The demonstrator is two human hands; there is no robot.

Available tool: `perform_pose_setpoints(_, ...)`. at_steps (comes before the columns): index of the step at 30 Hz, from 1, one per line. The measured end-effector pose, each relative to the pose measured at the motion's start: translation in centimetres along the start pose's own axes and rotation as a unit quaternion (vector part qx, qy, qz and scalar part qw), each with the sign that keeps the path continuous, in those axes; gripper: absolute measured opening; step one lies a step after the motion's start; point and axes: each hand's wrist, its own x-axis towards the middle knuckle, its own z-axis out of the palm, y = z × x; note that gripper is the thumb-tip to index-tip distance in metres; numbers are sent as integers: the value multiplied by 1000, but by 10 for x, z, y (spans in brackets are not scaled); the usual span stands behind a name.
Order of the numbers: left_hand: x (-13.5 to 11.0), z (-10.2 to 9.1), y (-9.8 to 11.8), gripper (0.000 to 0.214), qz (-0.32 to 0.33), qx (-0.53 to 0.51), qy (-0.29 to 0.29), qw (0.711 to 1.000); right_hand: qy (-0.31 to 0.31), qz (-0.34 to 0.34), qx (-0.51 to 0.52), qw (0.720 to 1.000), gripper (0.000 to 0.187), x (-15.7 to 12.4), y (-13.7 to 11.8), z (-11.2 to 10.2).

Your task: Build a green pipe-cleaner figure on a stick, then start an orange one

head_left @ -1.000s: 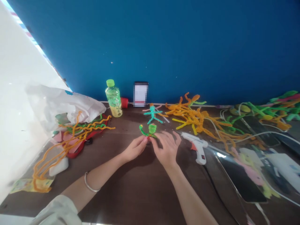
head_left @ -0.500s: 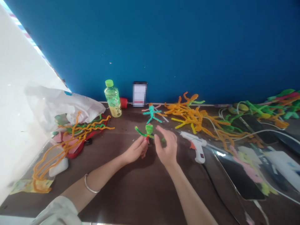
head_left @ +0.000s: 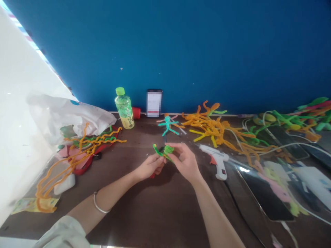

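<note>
Between left hand (head_left: 150,167) and right hand (head_left: 186,162), green figure (head_left: 168,150), partly hidden

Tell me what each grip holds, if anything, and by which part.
Both hold a green fuzzy figure: the right grip at its coiled top, the left grip just below.

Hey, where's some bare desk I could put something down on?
The near tabletop between the left forearm and right forearm is bare. Another free patch lies between the green-capped bottle, wavy orange stems and left hand. The right side is crowded: white glue gun, dark-screened device, orange pile beyond.
</note>
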Motion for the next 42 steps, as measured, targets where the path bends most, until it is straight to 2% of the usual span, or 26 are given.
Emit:
perform_pose_setpoints(4,0,3,1,34,37,-19,37,998,99,9,58,993,24,0,9,13)
perform_pose_setpoints(8,2,4,0,35,64,-26,77,995,149,11,85,985,26,-2,12,26)
perform_pose_setpoints(13,3,4,-1,34,88,-23,107,990,181,14,94,979,27,-5,10,36)
perform_pose_setpoints(17,2,3,1,37,54,3,116,992,192,17,69,979,27,-4,10,31)
perform_pose_setpoints(20,3,2,3,36,26,-9,99,995,209,15,33,977,28,-1,11,23)
perform_pose_setpoints(23,3,1,3,34,27,-16,93,995,223,11,23,975,28,0,12,21)
perform_pose_setpoints(27,4,3,2,34,66,-11,118,991,230,18,32,972,27,-1,11,26)
perform_pose_setpoints(29,4,3,1,34,63,1,121,991,229,16,31,973,27,-1,11,27)
perform_pose_setpoints(33,3,3,2,37,69,98,150,981,191,11,19,981,29,1,9,21)
perform_pose_setpoints(37,2,0,2,37,117,213,196,950,145,13,32,989,54,2,8,16)
perform_pose_setpoints(39,3,-1,2,37,127,206,211,947,138,17,16,990,60,1,11,15)
perform_pose_setpoints(42,5,-2,2,39,117,135,224,958,125,22,-59,990,41,-1,17,15)
